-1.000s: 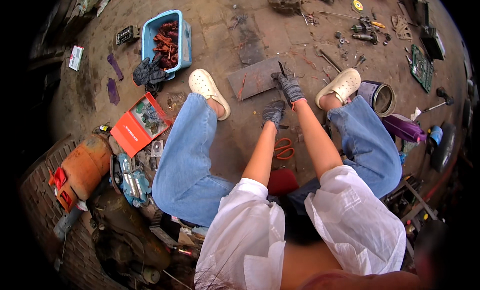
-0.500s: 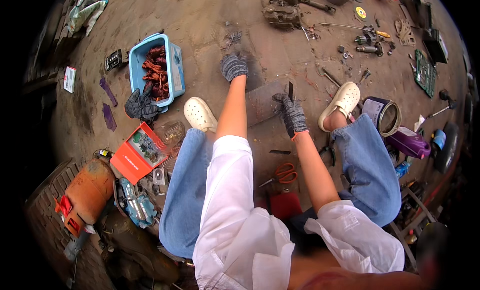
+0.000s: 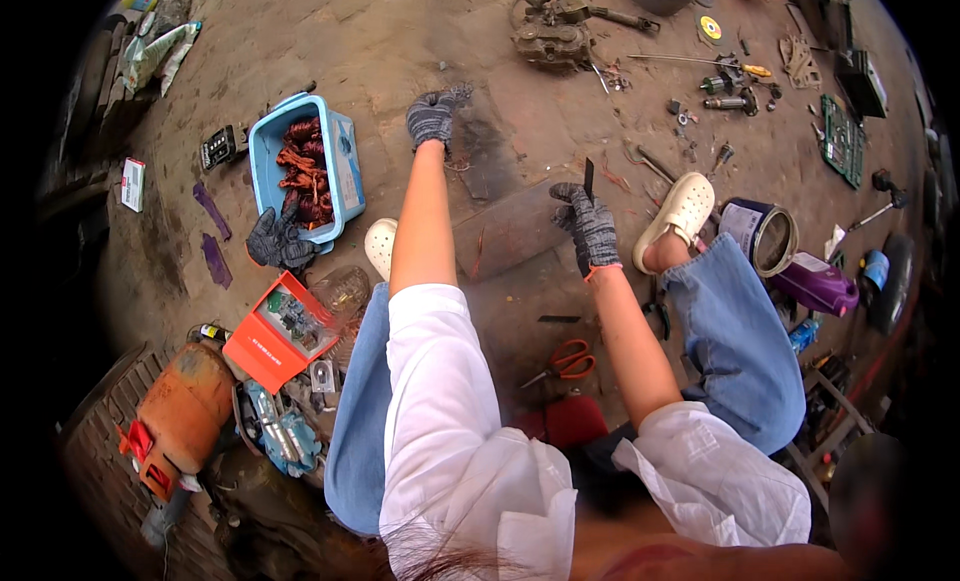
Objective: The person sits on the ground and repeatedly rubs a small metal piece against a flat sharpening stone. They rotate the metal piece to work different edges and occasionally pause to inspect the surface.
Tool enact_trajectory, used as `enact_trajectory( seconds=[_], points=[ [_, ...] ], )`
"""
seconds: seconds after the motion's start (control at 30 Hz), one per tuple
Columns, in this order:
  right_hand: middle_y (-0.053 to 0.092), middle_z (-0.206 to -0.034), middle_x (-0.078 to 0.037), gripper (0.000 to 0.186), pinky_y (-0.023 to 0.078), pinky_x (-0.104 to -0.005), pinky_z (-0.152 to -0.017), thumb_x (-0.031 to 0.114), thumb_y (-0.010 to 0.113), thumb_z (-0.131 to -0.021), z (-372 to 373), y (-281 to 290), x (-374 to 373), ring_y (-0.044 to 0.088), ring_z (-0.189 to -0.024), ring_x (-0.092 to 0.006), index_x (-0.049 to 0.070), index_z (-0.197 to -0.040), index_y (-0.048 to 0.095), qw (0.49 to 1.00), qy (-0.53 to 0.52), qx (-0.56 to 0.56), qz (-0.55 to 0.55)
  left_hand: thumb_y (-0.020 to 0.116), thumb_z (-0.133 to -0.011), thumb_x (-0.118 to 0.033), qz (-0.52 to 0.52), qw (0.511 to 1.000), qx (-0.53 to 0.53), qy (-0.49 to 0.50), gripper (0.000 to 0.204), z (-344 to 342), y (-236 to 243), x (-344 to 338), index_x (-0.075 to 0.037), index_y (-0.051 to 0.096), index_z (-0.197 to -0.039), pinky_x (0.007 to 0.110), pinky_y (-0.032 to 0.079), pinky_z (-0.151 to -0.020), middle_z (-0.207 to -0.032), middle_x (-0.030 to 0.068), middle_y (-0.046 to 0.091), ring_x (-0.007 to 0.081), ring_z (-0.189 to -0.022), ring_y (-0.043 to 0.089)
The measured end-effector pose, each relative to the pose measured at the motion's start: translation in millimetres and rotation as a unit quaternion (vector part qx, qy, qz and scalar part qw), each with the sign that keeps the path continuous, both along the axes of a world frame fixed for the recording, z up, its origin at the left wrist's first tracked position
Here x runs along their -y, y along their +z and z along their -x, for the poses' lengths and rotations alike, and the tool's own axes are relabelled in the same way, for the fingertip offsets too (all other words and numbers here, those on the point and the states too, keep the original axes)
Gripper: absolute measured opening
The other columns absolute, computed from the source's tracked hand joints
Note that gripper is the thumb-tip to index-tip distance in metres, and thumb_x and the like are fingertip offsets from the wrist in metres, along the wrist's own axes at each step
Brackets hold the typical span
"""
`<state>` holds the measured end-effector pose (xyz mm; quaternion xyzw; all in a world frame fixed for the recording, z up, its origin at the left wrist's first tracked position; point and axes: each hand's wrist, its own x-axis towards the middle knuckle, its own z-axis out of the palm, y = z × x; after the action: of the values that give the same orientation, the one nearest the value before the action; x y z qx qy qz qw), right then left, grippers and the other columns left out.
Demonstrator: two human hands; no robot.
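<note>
My left hand (image 3: 431,118), in a grey knitted glove, is low over the ground at the far middle. Its fingers are curled beside a small tangle of dark thin wire (image 3: 461,91); whether they grip it I cannot tell. In my right hand (image 3: 590,229), gloved alike, a narrow dark flat strip (image 3: 589,175) sticks up from the closed fingers. Between and below the hands lies a flat brownish sheet (image 3: 508,233). A second dark strip (image 3: 559,319) and orange-handled scissors (image 3: 571,360) rest nearer to me.
At left stand a light-blue basket (image 3: 352,171) of copper wire coils, a spare grey glove (image 3: 280,239) and an orange-red box (image 3: 265,346). A greasy machine part (image 3: 555,43) sits at the far side. Right are an open tin (image 3: 772,236) and a purple jug (image 3: 815,284).
My left hand has shifted left and slightly away from me, beside the wire tangle. My right hand still holds the strip, almost in place. The whole view has tilted a little.
</note>
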<state>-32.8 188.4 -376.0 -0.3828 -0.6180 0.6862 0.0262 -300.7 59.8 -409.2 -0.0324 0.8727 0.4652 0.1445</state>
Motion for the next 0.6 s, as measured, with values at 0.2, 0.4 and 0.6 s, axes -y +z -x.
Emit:
enact_trajectory(
  seconds=[0.2, 0.4, 0.6],
  points=[
    [0.058, -0.081, -0.004, 0.026, 0.046, -0.0238, -0.059, 0.023, 0.044, -0.083, -1, 11, 6, 0.050, -0.058, -0.0084, 0.003, -0.093, 0.058, 0.996, 0.006, -0.075, -0.057, 0.054, -0.077, -0.009, -0.515, 0.843, 0.035, 0.152, 0.008, 5, 97, 40, -0.007, 0.053, -0.084, 0.027, 0.045, -0.057, -0.079, 0.0071, 0.059, 0.0167, -0.067, 0.056],
    [0.057, -0.072, -0.001, 0.029, 0.042, -0.0212, -0.054, 0.028, 0.044, -0.085, 14, 112, 29, 0.048, -0.054, -0.0074, 0.005, -0.092, 0.059, 0.980, 0.073, -0.132, -0.127, 0.053, -0.078, -0.010, -0.592, 0.801, 0.018, 0.085, 0.008, -36, 213, 58, -0.011, 0.051, -0.086, 0.031, 0.046, -0.060, -0.086, 0.0075, 0.059, 0.0202, -0.074, 0.056],
    [0.060, -0.081, -0.005, 0.024, 0.043, -0.0222, -0.066, 0.019, 0.051, -0.081, 16, 274, 32, 0.054, -0.070, -0.0104, 0.001, -0.095, 0.057, 0.956, 0.042, -0.229, -0.179, 0.050, -0.080, -0.009, -0.534, 0.839, -0.019, -0.103, 0.003, -114, 332, 32, -0.010, 0.048, -0.082, 0.025, 0.040, -0.048, -0.069, 0.0035, 0.051, 0.0127, -0.057, 0.048]
  ],
)
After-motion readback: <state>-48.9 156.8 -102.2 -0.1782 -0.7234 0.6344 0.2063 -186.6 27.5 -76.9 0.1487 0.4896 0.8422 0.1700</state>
